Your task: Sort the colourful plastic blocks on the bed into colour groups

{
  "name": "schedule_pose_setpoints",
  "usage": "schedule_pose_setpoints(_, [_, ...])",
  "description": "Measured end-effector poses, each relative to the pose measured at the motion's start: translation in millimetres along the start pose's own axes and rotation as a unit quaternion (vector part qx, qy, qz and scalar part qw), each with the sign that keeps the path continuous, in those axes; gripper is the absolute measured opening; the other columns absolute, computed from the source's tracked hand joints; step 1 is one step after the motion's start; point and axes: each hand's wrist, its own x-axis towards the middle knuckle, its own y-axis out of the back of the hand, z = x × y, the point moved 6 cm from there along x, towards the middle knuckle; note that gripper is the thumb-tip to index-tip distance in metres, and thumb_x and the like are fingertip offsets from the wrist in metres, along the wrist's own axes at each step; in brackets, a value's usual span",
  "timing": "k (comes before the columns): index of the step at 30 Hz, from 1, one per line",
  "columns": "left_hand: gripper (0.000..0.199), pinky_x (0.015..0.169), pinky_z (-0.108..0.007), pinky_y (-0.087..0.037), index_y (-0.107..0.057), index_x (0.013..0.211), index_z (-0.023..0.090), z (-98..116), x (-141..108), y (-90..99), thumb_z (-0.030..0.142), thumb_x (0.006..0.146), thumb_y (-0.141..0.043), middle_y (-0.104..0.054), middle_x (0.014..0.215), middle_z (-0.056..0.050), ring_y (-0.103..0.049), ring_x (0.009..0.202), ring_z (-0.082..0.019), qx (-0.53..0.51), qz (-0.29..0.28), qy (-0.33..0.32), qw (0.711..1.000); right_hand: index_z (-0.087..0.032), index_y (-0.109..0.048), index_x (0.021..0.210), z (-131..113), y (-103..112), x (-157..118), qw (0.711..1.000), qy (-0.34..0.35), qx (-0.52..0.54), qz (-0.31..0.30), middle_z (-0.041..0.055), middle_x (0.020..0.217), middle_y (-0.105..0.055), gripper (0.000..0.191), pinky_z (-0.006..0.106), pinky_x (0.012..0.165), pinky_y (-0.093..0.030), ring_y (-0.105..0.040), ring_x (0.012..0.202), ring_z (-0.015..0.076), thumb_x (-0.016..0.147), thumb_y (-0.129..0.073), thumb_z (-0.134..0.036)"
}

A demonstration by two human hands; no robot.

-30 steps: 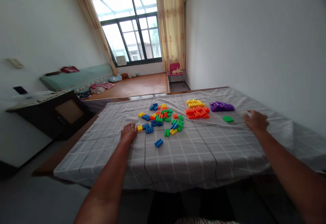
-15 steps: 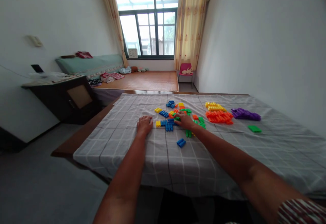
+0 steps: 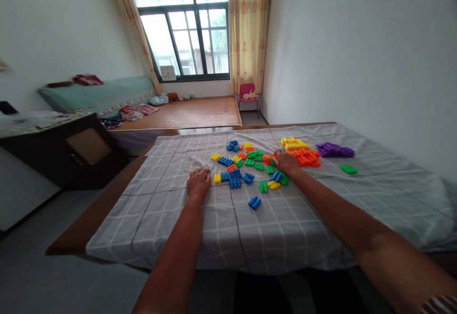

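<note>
My left hand [image 3: 199,182] rests on the checked cloth, fingers apart and slightly bent, with nothing seen in it. A yellow block [image 3: 217,178] lies just right of its fingertips, joined in a row with blue blocks [image 3: 234,181]. My right hand [image 3: 286,161] reaches over the table to the left edge of the orange pile [image 3: 307,158]. Its bent fingers appear closed on an orange ribbed plastic toy block [image 3: 273,156], partly hidden by the fingers. Loose green blocks [image 3: 254,154] lie left of that hand, and a blue block [image 3: 254,203] sits alone nearer me.
Behind the orange pile is a yellow pile [image 3: 294,143]; a purple pile [image 3: 334,150] and a green block [image 3: 348,169] lie farther right. The grey cloth [image 3: 160,219] covers the table. Beyond stand a bed [image 3: 200,112], a pink chair [image 3: 248,93] and a dark cabinet [image 3: 67,147].
My right hand has moved right, from the green and blue blocks to beside the orange pile. My left hand stays by the yellow block. The view has turned slightly right.
</note>
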Motion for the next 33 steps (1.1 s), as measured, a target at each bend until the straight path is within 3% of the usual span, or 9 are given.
schedule_pose_setpoints(3, [0.031, 0.095, -0.039, -0.045, -0.069, 0.112, 0.028, -1.9, 1.2, -0.7, 0.026, 0.088, -0.050, -0.062, 0.128, -0.005, -0.051, 0.119, -0.026, -0.008, 0.001, 0.005, 1.000, -0.017, -0.059, 0.126, -34.1, 2.6, 14.6, 0.996, 0.083, -0.012, 0.039, 0.0150, 0.127, -0.062, 0.036, 0.036, 0.093, -0.046, -0.056, 0.114, 0.0271, 0.093, -0.053, -0.030])
schedule_pose_setpoints(8, [0.030, 0.098, -0.037, -0.044, -0.071, 0.109, 0.027, -9.7, 5.7, -3.8, 0.025, 0.087, -0.051, -0.065, 0.125, -0.003, -0.053, 0.117, -0.024, -0.026, 0.009, -0.007, 1.000, -0.022, -0.063, 0.124, -95.9, -17.2, 31.3, 0.981, 0.193, -0.003, -0.034, 0.0103, 0.126, -0.065, 0.036, 0.038, 0.096, -0.045, -0.051, 0.119, 0.0292, 0.090, -0.060, -0.030])
schedule_pose_setpoints(13, [0.030, 0.102, -0.034, -0.043, -0.073, 0.103, 0.024, -16.8, 12.2, -6.0, 0.022, 0.085, -0.049, -0.068, 0.120, -0.002, -0.057, 0.113, -0.022, -0.038, 0.017, -0.019, 0.999, -0.018, -0.067, 0.115, -96.7, -4.4, 25.9, 0.976, 0.194, 0.096, 0.000, 0.0100, 0.116, -0.070, 0.032, 0.034, 0.096, -0.046, -0.060, 0.111, 0.0245, 0.085, -0.066, -0.029])
schedule_pose_setpoints(16, [0.031, 0.102, -0.032, -0.043, -0.074, 0.102, 0.024, -17.9, 16.1, -6.4, 0.023, 0.085, -0.048, -0.070, 0.118, -0.003, -0.059, 0.112, -0.021, -0.035, 0.016, -0.030, 0.999, -0.018, -0.065, 0.117, -49.6, 15.5, 13.8, 0.962, 0.134, 0.236, 0.027, 0.0085, 0.113, -0.071, 0.036, 0.030, 0.086, -0.052, -0.067, 0.096, 0.0195, 0.087, -0.062, -0.037])
schedule_pose_setpoints(20, [0.033, 0.101, -0.034, -0.045, -0.073, 0.104, 0.024, -21.4, 24.4, -6.7, 0.025, 0.084, -0.047, -0.070, 0.118, -0.004, -0.061, 0.112, -0.023, -0.023, 0.016, -0.030, 0.999, -0.016, -0.068, 0.109, 64.1, 40.8, -18.4, 0.926, 0.041, 0.372, 0.056, 0.0081, 0.104, -0.073, 0.035, 0.029, 0.079, -0.055, -0.069, 0.090, 0.0188, 0.086, -0.062, -0.042])
schedule_pose_setpoints(24, [0.035, 0.100, -0.036, -0.046, -0.073, 0.106, 0.024, -21.3, 29.6, -8.2, 0.026, 0.084, -0.046, -0.069, 0.120, -0.005, -0.061, 0.113, -0.024, 0.002, 0.000, -0.033, 0.999, -0.017, -0.069, 0.106, 195.9, 73.3, -68.3, 0.942, -0.066, 0.298, 0.141, 0.0072, 0.099, -0.072, 0.034, 0.031, 0.079, -0.055, -0.067, 0.087, 0.0189, 0.090, -0.059, -0.045])
schedule_pose_setpoints(26, [0.036, 0.100, -0.036, -0.046, -0.072, 0.109, 0.024, -18.8, 29.6, -7.9, 0.027, 0.085, -0.045, -0.067, 0.123, -0.006, -0.060, 0.115, -0.025, 0.027, -0.013, -0.030, 0.999, -0.017, -0.066, 0.112, 245.9, 88.2, -91.7, 0.950, -0.110, 0.239, 0.166, 0.0082, 0.109, -0.068, 0.033, 0.035, 0.082, -0.055, -0.065, 0.093, 0.0194, 0.092, -0.058, -0.042])
schedule_pose_setpoints(29, [0.039, 0.098, -0.039, -0.047, -0.068, 0.115, 0.022, -9.8, 30.3, -3.6, 0.029, 0.087, -0.041, -0.063, 0.128, -0.010, -0.058, 0.118, -0.028, 0.083, -0.031, -0.024, 0.996, -0.018, -0.058, 0.123, 289.8, 102.5, -114.6, 0.951, -0.139, 0.213, 0.173, 0.0098, 0.124, -0.059, 0.035, 0.042, 0.088, -0.054, -0.061, 0.104, 0.0206, 0.094, -0.057, -0.037])
schedule_pose_setpoints(33, [0.041, 0.090, -0.039, -0.050, -0.065, 0.118, 0.020, 9.6, 32.1, -0.9, 0.028, 0.084, -0.044, -0.063, 0.127, -0.014, -0.062, 0.110, -0.029, 0.150, -0.106, -0.029, 0.983, -0.018, -0.057, 0.125, 311.0, 107.0, -122.0, 0.952, -0.170, 0.189, 0.168, 0.0095, 0.126, -0.058, 0.036, 0.043, 0.088, -0.053, -0.060, 0.105, 0.0211, 0.094, -0.057, -0.037])
